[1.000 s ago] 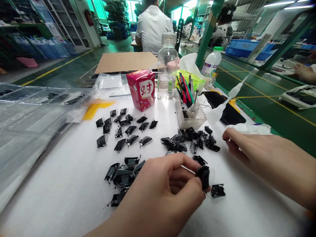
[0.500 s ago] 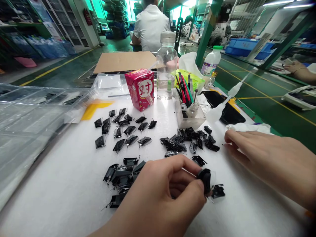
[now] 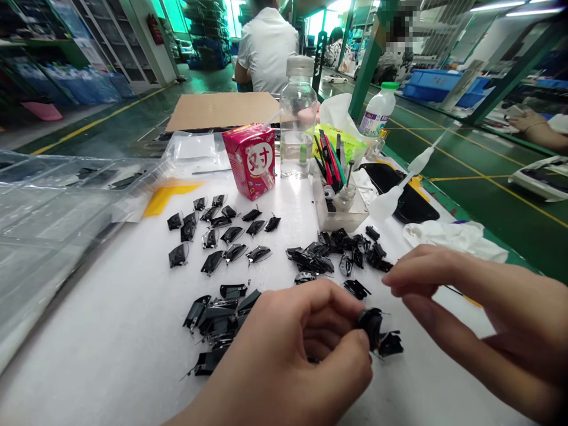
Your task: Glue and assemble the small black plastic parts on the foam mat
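Observation:
My left hand [image 3: 284, 349] pinches a round black part [image 3: 370, 326] between thumb and fingertips, just above a loose black piece [image 3: 390, 344] on the white foam sheet [image 3: 133, 307]. My right hand [image 3: 479, 313] hovers beside it, fingers slightly apart and nothing visible in them, nearest a heap of small black parts [image 3: 350, 254]. Further black film-edged pieces lie in loose rows [image 3: 222, 234], and another heap [image 3: 217, 316] sits by my left hand.
A transparent plastic tray [image 3: 57, 207] lies at the left. Behind the parts stand a red drink carton [image 3: 251, 161], a water bottle [image 3: 298, 115], a pen-filled box [image 3: 338, 207] and a squeeze dropper [image 3: 386, 202]. A white cloth [image 3: 452, 236] lies right. A co-worker [image 3: 266, 50] sits beyond.
My right hand has moved left and down, away from the white cloth and toward the round black part. My left hand still holds that part, now turned slightly.

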### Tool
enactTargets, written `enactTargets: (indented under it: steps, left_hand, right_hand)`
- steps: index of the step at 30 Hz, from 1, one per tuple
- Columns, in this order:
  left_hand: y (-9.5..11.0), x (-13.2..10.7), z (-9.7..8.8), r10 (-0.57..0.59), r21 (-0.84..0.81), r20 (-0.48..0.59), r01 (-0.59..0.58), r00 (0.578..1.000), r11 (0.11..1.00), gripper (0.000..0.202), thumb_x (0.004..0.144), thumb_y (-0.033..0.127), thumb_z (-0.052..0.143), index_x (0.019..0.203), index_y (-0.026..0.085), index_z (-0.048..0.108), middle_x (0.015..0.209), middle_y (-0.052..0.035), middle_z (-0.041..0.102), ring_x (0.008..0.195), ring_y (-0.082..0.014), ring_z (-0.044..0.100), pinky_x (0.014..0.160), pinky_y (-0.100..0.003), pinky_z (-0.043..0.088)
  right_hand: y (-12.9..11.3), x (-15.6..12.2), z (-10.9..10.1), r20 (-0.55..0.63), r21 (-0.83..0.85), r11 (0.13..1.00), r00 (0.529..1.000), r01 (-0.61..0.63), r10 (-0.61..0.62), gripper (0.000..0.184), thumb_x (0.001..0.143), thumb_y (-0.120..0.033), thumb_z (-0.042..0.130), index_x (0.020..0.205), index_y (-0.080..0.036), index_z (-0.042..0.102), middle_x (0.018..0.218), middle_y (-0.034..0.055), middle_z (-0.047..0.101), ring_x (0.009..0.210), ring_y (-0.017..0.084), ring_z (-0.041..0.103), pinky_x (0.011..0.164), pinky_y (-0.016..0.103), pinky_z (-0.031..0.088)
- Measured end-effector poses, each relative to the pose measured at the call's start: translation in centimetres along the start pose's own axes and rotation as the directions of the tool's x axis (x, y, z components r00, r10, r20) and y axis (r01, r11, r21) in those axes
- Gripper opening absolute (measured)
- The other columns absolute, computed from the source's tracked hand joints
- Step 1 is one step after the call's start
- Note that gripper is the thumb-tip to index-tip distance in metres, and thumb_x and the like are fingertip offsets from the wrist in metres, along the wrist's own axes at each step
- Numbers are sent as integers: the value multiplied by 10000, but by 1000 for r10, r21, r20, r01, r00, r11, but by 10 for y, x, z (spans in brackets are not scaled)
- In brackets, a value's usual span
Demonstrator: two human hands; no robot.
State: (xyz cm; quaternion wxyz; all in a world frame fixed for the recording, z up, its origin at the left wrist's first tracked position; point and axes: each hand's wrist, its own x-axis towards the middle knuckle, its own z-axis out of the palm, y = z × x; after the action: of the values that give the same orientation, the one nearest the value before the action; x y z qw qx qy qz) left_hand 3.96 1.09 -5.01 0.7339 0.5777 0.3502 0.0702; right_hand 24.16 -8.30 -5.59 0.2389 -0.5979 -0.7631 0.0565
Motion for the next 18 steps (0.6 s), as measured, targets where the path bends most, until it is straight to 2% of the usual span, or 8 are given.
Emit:
enactTargets:
  steps: [3,8,18]
  left_hand:
    - [1,-3,1,11,3,-26,-11,1000,1000,72,852,276,631,854,211,664,832,-16,761,816,-205,711,731,-291,521]
    - [3,-4,4,33,13,-39,-32,999,999,33,815,206,647,830,214,676,791,9,750,787,-186,705,707,-262,524]
    - [0,-1,5,107,38,-35,-106,994,994,88,823,176,628,838,206,710,843,-4,782,765,-178,724,693,-244,552]
  right_hand:
    - [-2,1,-2,62,98,995,998,2,-8,205,976,-337,602,1156,-298,513,937,-17,637,756,148,643,632,255,520]
    - [-4,7,-1,147,265,964,989,-22,-18,160,969,-256,612,1099,-290,525,888,-28,593,698,124,590,618,245,505]
    - [-7,8,1,180,306,950,984,-66,11,144,974,-231,611,1075,-307,542,888,-41,594,717,111,581,636,241,488]
